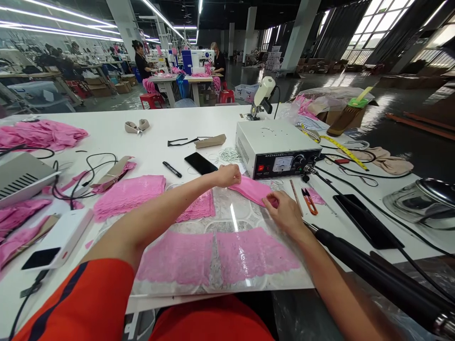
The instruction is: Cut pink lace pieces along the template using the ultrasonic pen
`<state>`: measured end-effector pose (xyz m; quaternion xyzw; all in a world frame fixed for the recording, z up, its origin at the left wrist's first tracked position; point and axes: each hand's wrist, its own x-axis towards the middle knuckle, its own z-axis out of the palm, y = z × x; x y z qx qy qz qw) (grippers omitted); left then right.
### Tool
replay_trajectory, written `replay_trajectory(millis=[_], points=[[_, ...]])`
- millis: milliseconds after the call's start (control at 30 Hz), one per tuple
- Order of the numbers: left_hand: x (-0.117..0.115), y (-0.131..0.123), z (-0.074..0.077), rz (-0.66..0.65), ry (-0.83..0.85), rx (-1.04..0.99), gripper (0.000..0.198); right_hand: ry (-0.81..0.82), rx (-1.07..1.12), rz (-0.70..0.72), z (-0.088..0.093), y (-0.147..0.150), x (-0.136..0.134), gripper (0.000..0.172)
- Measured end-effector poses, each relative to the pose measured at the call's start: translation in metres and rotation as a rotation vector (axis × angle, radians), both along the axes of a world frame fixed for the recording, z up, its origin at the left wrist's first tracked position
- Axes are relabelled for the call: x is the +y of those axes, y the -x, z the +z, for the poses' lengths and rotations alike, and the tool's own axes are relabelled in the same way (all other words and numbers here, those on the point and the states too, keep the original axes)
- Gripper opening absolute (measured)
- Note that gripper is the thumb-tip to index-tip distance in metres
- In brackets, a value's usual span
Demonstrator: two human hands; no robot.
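A small pink fabric piece (250,189) is stretched between my two hands, in front of the white control box (277,147). The fingers of my left hand (228,175) are closed on its far left end. At its right end, my right hand (284,210) pinches the edge between thumb and fingers. Two pink lace panels (256,253) lie side by side under a clear sheet nearest me. Behind my left forearm rest a stack of pink lace pieces (130,194) and a smaller pink lace pile (199,207), partly covered by the arm.
A black-handled tool (373,270) with a cable lies beneath my right forearm's outer side. Orange thread snips (310,202), a phone (201,163), a marker (172,169) and a glass jar (423,203) are around. Two people work at sewing machines (202,59) beyond the table.
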<state>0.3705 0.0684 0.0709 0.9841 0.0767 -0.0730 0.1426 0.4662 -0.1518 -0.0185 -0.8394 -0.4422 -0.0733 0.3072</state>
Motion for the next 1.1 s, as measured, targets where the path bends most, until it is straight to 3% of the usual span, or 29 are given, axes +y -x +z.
replay_trajectory(millis=[167, 367, 633, 733, 800, 933, 1100], points=[[-0.013, 0.007, 0.023, 0.012, 0.085, 0.027, 0.018, -0.012, -0.104, 0.049, 0.003, 0.007, 0.002, 0.025], [-0.033, 0.026, 0.035, 0.051, 0.235, 0.055, 0.014, 0.003, -0.166, 0.090, 0.004, 0.009, -0.005, 0.008], [-0.069, 0.077, 0.019, 0.167, 0.430, 0.093, 0.011, 0.005, -0.167, 0.283, 0.016, 0.039, -0.047, 0.009], [-0.073, 0.087, 0.011, 0.205, 0.486, 0.117, 0.016, 0.032, -0.228, 0.306, 0.015, 0.058, -0.042, 0.029], [-0.072, 0.090, 0.009, 0.213, 0.503, 0.128, 0.018, 0.049, -0.276, 0.291, 0.013, 0.064, -0.031, 0.030], [-0.069, 0.098, 0.008, 0.176, 0.500, 0.114, 0.017, 0.047, -0.310, 0.271, 0.010, 0.059, -0.024, 0.012], [-0.079, 0.118, 0.003, 0.027, 0.486, 0.091, 0.012, 0.016, -0.348, 0.329, 0.013, 0.057, -0.068, 0.019]])
